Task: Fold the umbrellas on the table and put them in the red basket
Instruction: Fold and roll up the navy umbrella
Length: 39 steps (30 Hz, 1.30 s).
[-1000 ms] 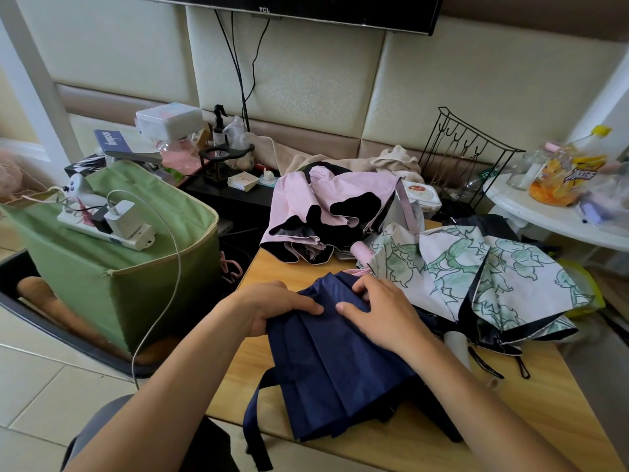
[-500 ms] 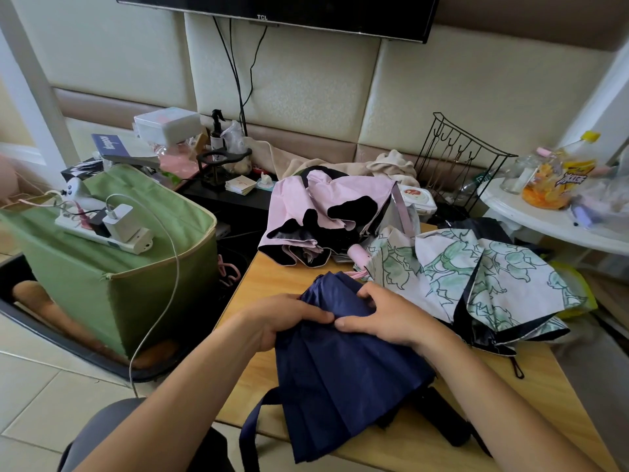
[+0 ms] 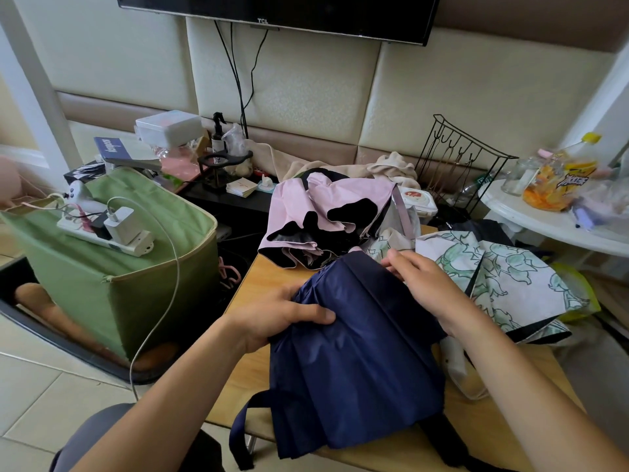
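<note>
Padded cream wall panels back the wooden table point(image 3: 250, 287), where my navy umbrella point(image 3: 354, 352) lies in soft pleated nylon at the near edge. My left hand point(image 3: 272, 318) grips its left fold, thumb pressed on top, while my right hand point(image 3: 425, 287) rests loosely curled on the upper right edge. Behind it lie a crumpled pink umbrella point(image 3: 326, 209) and a leaf-printed one point(image 3: 510, 284).

- The wooden table point(image 3: 503, 420) is offering bare surface only along its left edge and near-right corner.
- The pink umbrella point(image 3: 323, 212) and the leaf-print umbrella point(image 3: 503, 277) are crowding the far and right side.
- The green storage box point(image 3: 149, 294), carrying a power strip point(image 3: 105, 233), is standing just left of the table, with a dangling white cable point(image 3: 170, 287) crossing the gap.
</note>
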Tool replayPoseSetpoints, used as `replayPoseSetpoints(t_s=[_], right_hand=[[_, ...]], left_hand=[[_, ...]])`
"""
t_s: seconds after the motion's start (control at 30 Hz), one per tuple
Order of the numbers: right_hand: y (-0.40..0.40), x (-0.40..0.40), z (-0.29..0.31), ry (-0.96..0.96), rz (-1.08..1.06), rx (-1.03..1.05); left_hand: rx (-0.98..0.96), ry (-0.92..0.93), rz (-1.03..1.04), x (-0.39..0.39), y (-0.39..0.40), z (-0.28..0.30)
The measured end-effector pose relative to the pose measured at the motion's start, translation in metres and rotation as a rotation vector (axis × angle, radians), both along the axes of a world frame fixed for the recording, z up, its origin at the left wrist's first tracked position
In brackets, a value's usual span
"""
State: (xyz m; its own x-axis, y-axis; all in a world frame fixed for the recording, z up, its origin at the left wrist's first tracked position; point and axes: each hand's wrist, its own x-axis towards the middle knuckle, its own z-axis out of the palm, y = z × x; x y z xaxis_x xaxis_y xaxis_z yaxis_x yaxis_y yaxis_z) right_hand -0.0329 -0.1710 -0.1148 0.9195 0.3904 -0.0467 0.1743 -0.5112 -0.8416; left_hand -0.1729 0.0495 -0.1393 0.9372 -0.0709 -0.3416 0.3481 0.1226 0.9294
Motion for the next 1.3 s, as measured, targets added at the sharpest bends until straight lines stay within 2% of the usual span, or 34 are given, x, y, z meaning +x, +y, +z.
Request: replayPoseSetpoints(t_s=[0.1,0.17,0.2,0.27,0.37,0.43,0.57,0.7,1.0,1.1,1.17,1.23,1.3], right_hand=[[0.002,0.001,-0.008,-0.121,-0.018,-0.071],[0.003,-0.002,-0.005,-0.156,-0.011,-0.029],[0.004,-0.004,-0.001,-0.084,0.029,0.027],[0.006,-0.010,0.007,0.208,0.140,0.130],[0.004,-0.015,0.019,0.569,0.209,0.074],[0.001,-0.014,0.021,0.661,0.197,0.045],[-0.003,-0.013,0.017,0.728,0.200,0.071],[-0.004,-0.013,0.017,0.703,0.178,0.124],[-0.006,0.017,0.023,0.206,-0.026,0.443],[-0.009,0.021,0.028,0.069,-0.012,0.494],[-0.010,0.023,0.029,0.083,0.050,0.556],[-0.014,0.025,0.032,0.212,0.119,0.588],[-0.019,0.024,0.037,0.357,0.193,0.489]], left_hand=[[0.010,-0.037,-0.013,-0.001,0.001,0.003],[0.011,-0.064,-0.021,-0.002,0.002,0.004],[0.015,-0.080,-0.029,-0.003,0.003,0.005],[0.026,-0.114,-0.050,-0.004,0.005,0.006],[0.018,-0.150,-0.079,-0.006,0.007,0.007],[0.020,-0.164,-0.098,-0.007,0.008,0.008],[0.024,-0.185,-0.132,-0.008,0.008,0.008],[0.016,-0.180,-0.126,-0.007,0.008,0.008],[0.040,-0.097,-0.048,-0.002,0.012,0.005],[0.040,-0.083,-0.048,-0.001,0.013,0.005],[0.038,-0.081,-0.048,-0.001,0.013,0.005],[0.041,-0.082,-0.046,-0.001,0.013,0.006],[0.043,-0.089,-0.055,-0.002,0.013,0.006]])
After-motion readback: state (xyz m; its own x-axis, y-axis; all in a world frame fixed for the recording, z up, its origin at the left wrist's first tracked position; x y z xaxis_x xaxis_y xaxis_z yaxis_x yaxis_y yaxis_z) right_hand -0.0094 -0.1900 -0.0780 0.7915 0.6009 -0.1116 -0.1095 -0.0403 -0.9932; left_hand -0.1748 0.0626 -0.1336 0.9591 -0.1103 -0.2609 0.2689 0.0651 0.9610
